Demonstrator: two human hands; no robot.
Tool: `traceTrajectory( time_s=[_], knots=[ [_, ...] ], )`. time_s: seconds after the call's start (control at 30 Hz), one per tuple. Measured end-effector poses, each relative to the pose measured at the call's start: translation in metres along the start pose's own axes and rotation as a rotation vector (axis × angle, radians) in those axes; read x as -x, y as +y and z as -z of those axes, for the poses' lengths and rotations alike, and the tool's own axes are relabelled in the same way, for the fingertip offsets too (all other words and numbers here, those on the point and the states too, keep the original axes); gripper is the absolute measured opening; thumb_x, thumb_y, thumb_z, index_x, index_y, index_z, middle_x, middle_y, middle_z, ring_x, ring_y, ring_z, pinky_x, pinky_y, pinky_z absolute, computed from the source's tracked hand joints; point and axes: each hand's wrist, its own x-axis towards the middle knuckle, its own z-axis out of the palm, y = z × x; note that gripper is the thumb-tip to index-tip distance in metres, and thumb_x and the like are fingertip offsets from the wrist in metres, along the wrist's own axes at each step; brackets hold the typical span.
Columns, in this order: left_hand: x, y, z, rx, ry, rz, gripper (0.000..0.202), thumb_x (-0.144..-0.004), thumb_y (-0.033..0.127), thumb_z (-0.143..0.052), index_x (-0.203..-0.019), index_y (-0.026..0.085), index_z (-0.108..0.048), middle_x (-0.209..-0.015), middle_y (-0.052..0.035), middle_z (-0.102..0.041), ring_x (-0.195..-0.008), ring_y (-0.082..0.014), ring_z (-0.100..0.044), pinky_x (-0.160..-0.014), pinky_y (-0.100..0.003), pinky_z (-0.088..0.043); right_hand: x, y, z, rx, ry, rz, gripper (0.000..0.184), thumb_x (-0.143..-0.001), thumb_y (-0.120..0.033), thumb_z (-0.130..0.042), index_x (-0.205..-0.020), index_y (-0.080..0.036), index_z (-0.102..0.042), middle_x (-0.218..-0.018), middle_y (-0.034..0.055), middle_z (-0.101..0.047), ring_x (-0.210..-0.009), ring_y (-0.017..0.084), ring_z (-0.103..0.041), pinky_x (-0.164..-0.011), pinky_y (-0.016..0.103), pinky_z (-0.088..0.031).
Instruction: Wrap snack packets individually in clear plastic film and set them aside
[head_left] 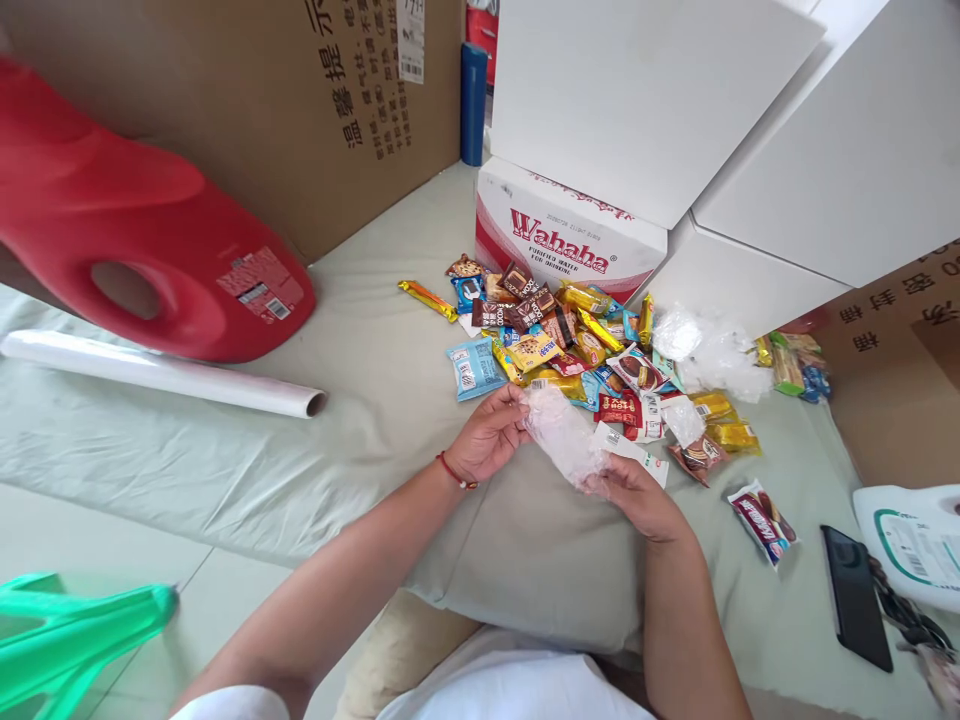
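Note:
A crinkled clear plastic bag [564, 436] is stretched between my two hands. Its upper left end is pinched by my left hand [491, 432], which has a red cord bracelet at the wrist. At the lower right end, my right hand [636, 492] grips the same bag, its fingertips partly hidden. Just beyond lies a pile of wrapped snacks [534, 350] in yellow, brown, blue and red. A light blue snack packet [475, 368] lies near my left hand, and a white labelled packet [634, 452] sits behind my right hand.
More crumpled clear plastic bags [712, 350] lie right of the pile. A Wahaba-style water carton, lettered Wahaha [570, 235], stands behind. Left are a red jug [180, 230] and a plastic film roll [165, 372]. A lone snack [762, 522], a phone [856, 598] and a white bottle [919, 540] lie right.

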Motion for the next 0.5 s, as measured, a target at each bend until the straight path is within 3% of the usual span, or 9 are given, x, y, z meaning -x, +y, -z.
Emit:
traceTrajectory(
  time_s=[0.2,0.33,0.43,0.5],
  knots=[
    [0.003,-0.006,-0.003,-0.039,-0.077,0.037,0.042,-0.069,0.032,-0.091,-0.086,0.018,-0.055,-0.078,0.0035,-0.063,-0.069,-0.0112,-0.063,-0.069,-0.026,-0.055,0.002,-0.011,0.005,-0.09,0.324,0.094,0.031,-0.08,-0.054,-0.081,-0.087,-0.024,-0.076,-0.085,0.0028,-0.066,-0.073,0.016,-0.056,-0.066,0.027,-0.047],
    [0.004,-0.014,-0.002,-0.15,-0.126,0.027,0.041,-0.069,0.037,-0.092,-0.087,0.017,-0.061,-0.079,0.0018,-0.063,-0.07,-0.0119,-0.061,-0.066,-0.026,-0.051,-0.013,-0.018,-0.007,-0.035,0.245,0.112,0.04,-0.084,-0.065,-0.073,-0.088,-0.025,-0.077,-0.087,0.0041,-0.067,-0.078,0.019,-0.057,-0.071,0.031,-0.047],
    [0.003,-0.019,0.001,-0.244,-0.132,-0.024,0.038,-0.072,0.04,-0.09,-0.093,0.016,-0.069,-0.081,0.0001,-0.065,-0.071,-0.0113,-0.059,-0.064,-0.023,-0.046,-0.022,-0.023,-0.016,0.048,0.139,0.108,0.034,-0.082,-0.058,-0.078,-0.087,-0.024,-0.077,-0.08,0.0018,-0.066,-0.073,0.017,-0.054,-0.069,0.03,-0.044],
    [0.002,-0.021,0.003,-0.283,-0.136,-0.054,0.039,-0.074,0.043,-0.089,-0.098,0.017,-0.074,-0.085,-0.0014,-0.067,-0.073,-0.0122,-0.059,-0.067,-0.024,-0.045,-0.025,-0.024,-0.019,0.056,0.146,0.095,0.031,-0.079,-0.053,-0.083,-0.081,-0.023,-0.075,-0.072,-0.0008,-0.062,-0.066,0.014,-0.049,-0.064,0.028,-0.04]
  ],
)
